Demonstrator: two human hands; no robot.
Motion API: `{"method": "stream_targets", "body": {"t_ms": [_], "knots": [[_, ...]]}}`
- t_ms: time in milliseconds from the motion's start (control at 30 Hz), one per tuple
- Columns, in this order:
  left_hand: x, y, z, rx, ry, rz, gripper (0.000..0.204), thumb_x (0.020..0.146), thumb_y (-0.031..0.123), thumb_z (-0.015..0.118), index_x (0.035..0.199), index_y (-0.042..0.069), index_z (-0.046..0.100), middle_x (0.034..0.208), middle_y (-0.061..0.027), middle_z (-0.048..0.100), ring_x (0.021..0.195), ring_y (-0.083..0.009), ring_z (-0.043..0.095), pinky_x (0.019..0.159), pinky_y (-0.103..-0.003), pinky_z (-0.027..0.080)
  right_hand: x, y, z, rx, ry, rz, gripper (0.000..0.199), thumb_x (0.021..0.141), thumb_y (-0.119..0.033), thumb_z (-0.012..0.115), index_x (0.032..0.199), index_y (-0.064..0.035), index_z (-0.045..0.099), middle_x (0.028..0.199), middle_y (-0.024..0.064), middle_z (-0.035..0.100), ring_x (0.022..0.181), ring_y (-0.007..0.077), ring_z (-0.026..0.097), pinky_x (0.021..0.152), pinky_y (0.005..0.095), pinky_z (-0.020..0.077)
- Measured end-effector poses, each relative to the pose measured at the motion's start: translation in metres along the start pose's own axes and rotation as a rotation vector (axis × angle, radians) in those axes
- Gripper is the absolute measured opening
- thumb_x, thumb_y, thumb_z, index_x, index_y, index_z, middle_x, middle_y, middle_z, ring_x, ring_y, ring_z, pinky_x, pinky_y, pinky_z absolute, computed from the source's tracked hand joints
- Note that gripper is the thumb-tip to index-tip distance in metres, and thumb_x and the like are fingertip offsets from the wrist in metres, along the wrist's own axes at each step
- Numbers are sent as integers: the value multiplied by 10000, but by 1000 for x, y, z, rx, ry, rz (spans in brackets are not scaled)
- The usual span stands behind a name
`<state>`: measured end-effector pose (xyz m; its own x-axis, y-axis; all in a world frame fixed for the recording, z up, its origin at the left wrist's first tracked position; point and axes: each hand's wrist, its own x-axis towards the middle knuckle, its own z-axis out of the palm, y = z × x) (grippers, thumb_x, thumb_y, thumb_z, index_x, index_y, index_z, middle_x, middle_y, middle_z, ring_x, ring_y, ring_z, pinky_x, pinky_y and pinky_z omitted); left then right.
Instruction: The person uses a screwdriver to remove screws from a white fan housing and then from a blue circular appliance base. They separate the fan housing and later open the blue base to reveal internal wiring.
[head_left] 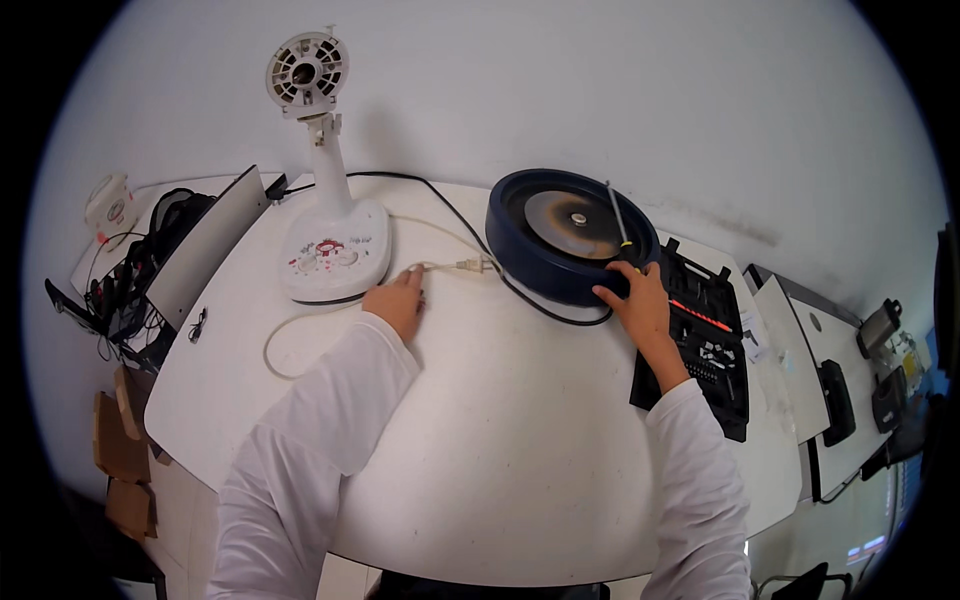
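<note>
At the fan's white base [340, 255], my left hand [398, 303] lies low over the table, its fingers together on a cream power cord [285, 370]. The cord's two-pin plug [476, 265] rests just beyond the fingertips. My right hand [640, 305] is at the near right rim of a dark blue round appliance [545, 275] with a scorched metal disc [575, 222] inside. Its fingers are closed around a screwdriver [618, 218], whose shaft points up; the handle is mostly hidden. The fan's stem carries a bare round motor housing [307, 75], without blades.
An open black tool case [740, 400] with bits and a red-orange tool [700, 315] lies right of my right hand. A black cord [425, 183] loops across the table behind. A side table [845, 465] stands at right; cardboard boxes [118, 440] are at left.
</note>
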<state>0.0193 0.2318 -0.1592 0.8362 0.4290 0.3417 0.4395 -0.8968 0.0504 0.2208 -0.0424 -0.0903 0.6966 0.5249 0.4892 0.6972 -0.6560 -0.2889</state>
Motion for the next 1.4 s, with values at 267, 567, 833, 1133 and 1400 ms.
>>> {"method": "stream_targets", "body": {"t_ms": [267,567,833,1133,1400], "knots": [[50,-8,-8,-108,-59,-359,398,786,235,607,1085,11,471,956,-175,638,890,-334,626,752,-445,496,-20,-21,-18,-61,-85,-145,343,776,-195,678,1113,-216,614,966,164,508,766,358,613,692,393,517],[73,-48,-2,-300,-38,-484,438,761,264,602,1130,47,507,1044,-173,628,983,-322,607,822,-422,477,-43,-37,-41,-144,-189,-257,309,811,-149,607,1118,-189,616,875,160,549,670,309,615,621,371,515],[69,-59,-9,-532,-58,-440,369,766,185,574,1105,37,573,844,-146,662,760,-255,663,701,-351,516,-77,-75,-65,-85,-305,-314,278,831,-174,588,1106,-139,612,845,162,576,631,313,619,579,369,513],[27,-46,-21,-846,126,-121,235,808,125,569,1006,10,624,801,-98,661,715,-179,646,686,-328,512,-128,-110,-91,-148,-437,-405,289,842,-204,585,1123,-137,585,768,132,567,602,263,598,522,344,483],[-36,11,-78,-1285,-205,-337,387,877,353,595,1128,59,597,924,-11,626,836,-99,565,732,-216,446,-175,-132,-121,-80,-492,-452,358,811,-115,569,1167,-75,566,731,129,499,559,207,567,440,288,432]]}}
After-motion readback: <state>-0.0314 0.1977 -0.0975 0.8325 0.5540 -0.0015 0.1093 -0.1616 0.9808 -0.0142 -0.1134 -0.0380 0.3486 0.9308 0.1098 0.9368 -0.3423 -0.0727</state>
